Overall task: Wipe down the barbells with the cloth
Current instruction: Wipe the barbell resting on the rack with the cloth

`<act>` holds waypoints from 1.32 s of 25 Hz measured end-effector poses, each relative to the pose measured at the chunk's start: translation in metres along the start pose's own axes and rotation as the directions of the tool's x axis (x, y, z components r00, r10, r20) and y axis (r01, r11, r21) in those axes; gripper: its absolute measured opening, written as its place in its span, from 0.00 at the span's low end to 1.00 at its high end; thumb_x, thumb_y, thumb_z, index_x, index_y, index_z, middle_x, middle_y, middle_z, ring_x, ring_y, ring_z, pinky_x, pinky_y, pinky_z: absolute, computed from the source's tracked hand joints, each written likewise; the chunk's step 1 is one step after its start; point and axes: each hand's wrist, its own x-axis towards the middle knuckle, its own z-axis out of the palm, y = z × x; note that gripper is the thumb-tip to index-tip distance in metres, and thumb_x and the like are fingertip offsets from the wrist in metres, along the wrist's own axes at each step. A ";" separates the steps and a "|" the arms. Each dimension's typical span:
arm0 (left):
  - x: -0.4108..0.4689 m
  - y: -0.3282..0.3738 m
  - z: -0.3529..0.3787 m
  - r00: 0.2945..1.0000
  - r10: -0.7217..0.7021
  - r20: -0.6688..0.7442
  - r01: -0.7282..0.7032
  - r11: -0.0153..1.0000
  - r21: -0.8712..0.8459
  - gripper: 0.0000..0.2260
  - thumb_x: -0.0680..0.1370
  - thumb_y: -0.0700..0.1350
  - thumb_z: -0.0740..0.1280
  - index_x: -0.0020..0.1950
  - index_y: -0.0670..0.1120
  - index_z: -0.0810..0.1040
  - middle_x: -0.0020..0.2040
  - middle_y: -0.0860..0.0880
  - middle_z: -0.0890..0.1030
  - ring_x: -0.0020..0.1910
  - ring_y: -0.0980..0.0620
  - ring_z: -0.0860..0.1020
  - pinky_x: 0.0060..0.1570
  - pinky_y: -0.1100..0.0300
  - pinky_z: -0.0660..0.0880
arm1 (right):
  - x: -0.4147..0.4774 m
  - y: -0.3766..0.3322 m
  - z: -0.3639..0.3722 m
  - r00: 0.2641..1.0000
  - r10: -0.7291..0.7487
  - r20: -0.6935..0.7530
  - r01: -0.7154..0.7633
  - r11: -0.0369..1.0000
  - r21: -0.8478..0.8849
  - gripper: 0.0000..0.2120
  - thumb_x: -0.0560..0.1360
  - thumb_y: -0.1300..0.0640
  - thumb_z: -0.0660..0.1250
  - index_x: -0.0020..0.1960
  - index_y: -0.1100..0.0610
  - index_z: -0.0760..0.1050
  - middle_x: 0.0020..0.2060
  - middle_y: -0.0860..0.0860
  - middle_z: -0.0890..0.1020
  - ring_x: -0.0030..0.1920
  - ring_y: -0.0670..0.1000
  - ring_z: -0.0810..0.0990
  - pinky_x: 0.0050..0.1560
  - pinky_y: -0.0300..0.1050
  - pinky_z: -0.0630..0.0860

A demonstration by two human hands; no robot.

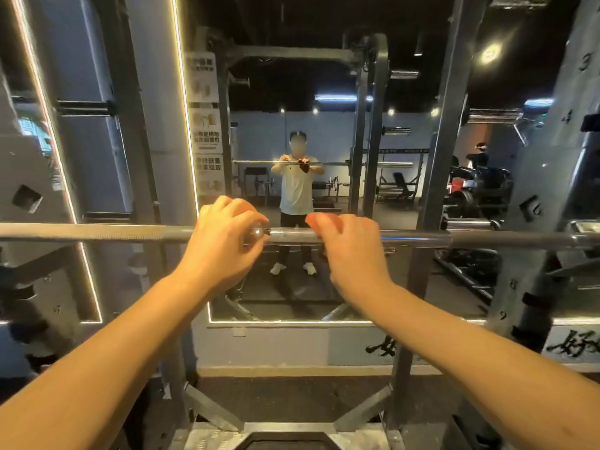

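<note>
Squarely facing the mirror (324, 125) beyond the barbell (97, 232), reaching both arms out to the shaft, which is lying level across the rack (435, 157) at about chest height, presumably so as to be worked along without any lifting. Draping the left hand (224, 241) over the barbell's smooth middle, fingers (250, 219) curling down round it and gripping; something shiny glinting beside the thumb, too unclear to name. Hooking the right hand (350, 251) over the barbell just beside the left, fingertips (324, 220) bending tightly over the top of the shaft. Showing no cloth directly; catching, in the reflection beyond the barbell, a dark patch (304, 166) at one hand, possibly the cloth, though impossible to tell. Judging by the paired grip, likely working the centre section.
</note>
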 end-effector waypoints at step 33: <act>-0.040 -0.129 -0.045 0.990 -0.130 -0.061 0.131 0.991 0.012 0.11 0.75 0.53 0.76 0.53 0.49 0.85 0.53 0.51 0.82 0.57 0.48 0.74 0.59 0.45 0.70 | -0.007 0.015 -0.009 0.991 -0.135 -0.008 0.133 0.981 -0.141 0.37 0.75 0.51 0.75 0.78 0.49 0.62 0.50 0.56 0.82 0.48 0.58 0.80 0.52 0.60 0.79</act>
